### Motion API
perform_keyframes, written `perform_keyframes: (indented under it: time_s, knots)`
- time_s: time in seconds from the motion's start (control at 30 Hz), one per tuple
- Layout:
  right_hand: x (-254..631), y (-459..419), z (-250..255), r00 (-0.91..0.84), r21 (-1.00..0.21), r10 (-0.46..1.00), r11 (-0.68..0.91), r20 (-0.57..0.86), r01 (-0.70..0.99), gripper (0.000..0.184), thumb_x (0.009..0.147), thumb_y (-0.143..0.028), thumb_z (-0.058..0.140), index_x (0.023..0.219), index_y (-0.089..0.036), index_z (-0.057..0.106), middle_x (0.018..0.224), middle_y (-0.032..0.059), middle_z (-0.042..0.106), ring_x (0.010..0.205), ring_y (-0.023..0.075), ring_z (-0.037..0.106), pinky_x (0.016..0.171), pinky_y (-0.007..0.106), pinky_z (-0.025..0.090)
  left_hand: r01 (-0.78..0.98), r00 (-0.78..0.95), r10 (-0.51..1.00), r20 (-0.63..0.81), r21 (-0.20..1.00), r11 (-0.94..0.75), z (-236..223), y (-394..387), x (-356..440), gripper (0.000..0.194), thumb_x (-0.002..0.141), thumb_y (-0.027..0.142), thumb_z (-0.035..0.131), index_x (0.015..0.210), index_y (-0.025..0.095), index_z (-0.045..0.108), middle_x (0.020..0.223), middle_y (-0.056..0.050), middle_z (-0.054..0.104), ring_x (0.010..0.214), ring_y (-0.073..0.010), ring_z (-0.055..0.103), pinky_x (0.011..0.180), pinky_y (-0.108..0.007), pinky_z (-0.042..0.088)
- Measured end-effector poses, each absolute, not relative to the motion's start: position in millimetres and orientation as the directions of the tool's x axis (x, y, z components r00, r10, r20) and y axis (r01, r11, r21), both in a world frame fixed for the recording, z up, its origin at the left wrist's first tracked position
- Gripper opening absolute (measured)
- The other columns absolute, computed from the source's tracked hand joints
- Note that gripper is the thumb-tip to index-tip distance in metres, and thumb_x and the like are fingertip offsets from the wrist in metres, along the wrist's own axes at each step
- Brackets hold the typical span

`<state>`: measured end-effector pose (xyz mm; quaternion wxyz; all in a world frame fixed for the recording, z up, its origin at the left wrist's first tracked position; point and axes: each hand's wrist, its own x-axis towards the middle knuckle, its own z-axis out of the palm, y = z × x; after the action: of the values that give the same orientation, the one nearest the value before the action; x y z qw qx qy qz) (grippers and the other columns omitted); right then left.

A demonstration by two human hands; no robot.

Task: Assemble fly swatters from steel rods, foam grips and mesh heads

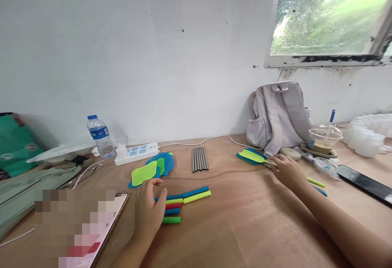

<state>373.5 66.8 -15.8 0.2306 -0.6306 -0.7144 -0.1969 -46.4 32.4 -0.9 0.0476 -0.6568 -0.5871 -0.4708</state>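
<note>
My left hand [150,206] rests over several short coloured tubes, thumb apart from the bent fingers, with nothing visible in its grasp. Blue, yellow, red and green show among them, such as the yellow tube [197,197]. Just beyond its fingertips lie mesh fly swatter heads [143,173] in yellow-green, green and blue, overlapping. Over at the right, my right hand [282,170] has its fingers closed around the thin metal shaft of a yellow-green fly swatter [252,155], which overlaps a blue one. Their handle ends [317,183] stick out beyond my forearm. Grey metal tubes [200,159] lie side by side in the middle.
A white power strip [137,153] and a water bottle [100,136] stand at the back left. A phone [107,235] lies front left, another phone [364,182] at right. A grey backpack [277,117] leans against the wall, near a drink cup [324,139] and white plastic containers [367,139].
</note>
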Motion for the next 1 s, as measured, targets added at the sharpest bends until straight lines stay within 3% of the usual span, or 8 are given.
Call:
perform_keyframes:
  time_s: [0.17,0.27,0.5,0.7,1.0]
  knots:
    - [306,75,-31,-0.464,0.016,0.731,0.529,0.500,0.849,0.021,0.085,-0.019,0.041,0.095,-0.020,0.059,0.094,0.0085,0.063,0.087,0.0211,0.057,0.078,0.036,0.044,0.830,-0.013,0.803,0.596,0.454,-0.324,3,24,-37,0.012,0.075,0.022,0.043,0.072,0.022,0.053,0.079,-0.003,0.056,0.082,-0.0232,0.052,0.072,-0.038,0.041]
    - [271,84,-31,-0.564,-0.032,0.678,0.652,0.472,0.757,0.024,0.085,-0.014,0.038,0.100,-0.019,0.057,0.097,0.0084,0.062,0.090,0.0200,0.056,0.080,0.035,0.043,0.845,0.091,0.838,0.538,0.404,-0.351,5,19,-30,0.017,0.077,0.019,0.041,0.071,0.022,0.057,0.079,-0.003,0.055,0.081,-0.0224,0.050,0.071,-0.037,0.041]
    - [223,130,-24,-0.539,-0.094,0.711,0.638,0.452,0.764,0.027,0.084,-0.010,0.038,0.101,-0.017,0.057,0.099,0.0089,0.060,0.092,0.0199,0.053,0.083,0.033,0.040,0.841,0.323,0.840,0.436,0.275,-0.466,2,10,-14,0.030,0.075,0.012,0.044,0.091,0.025,0.065,0.090,-0.005,0.056,0.090,-0.0234,0.048,0.077,-0.039,0.042]
    - [216,142,-23,-0.572,-0.089,0.718,0.650,0.396,0.755,0.024,0.086,-0.013,0.038,0.093,-0.018,0.060,0.095,0.0077,0.060,0.084,0.0175,0.053,0.083,0.032,0.038,0.827,0.377,0.856,0.353,0.288,-0.483,-1,6,-6,0.035,0.075,0.013,0.047,0.103,0.026,0.063,0.099,-0.005,0.057,0.096,-0.0244,0.047,0.085,-0.042,0.041]
    - [228,117,-14,-0.631,-0.069,0.699,0.687,0.338,0.724,0.019,0.080,-0.010,0.042,0.082,-0.017,0.059,0.086,0.0071,0.059,0.080,0.0183,0.052,0.079,0.033,0.039,0.742,0.457,0.796,0.397,0.322,-0.588,-1,7,-5,0.033,0.077,0.007,0.043,0.101,0.025,0.059,0.096,-0.004,0.061,0.095,-0.0241,0.048,0.083,-0.043,0.042]
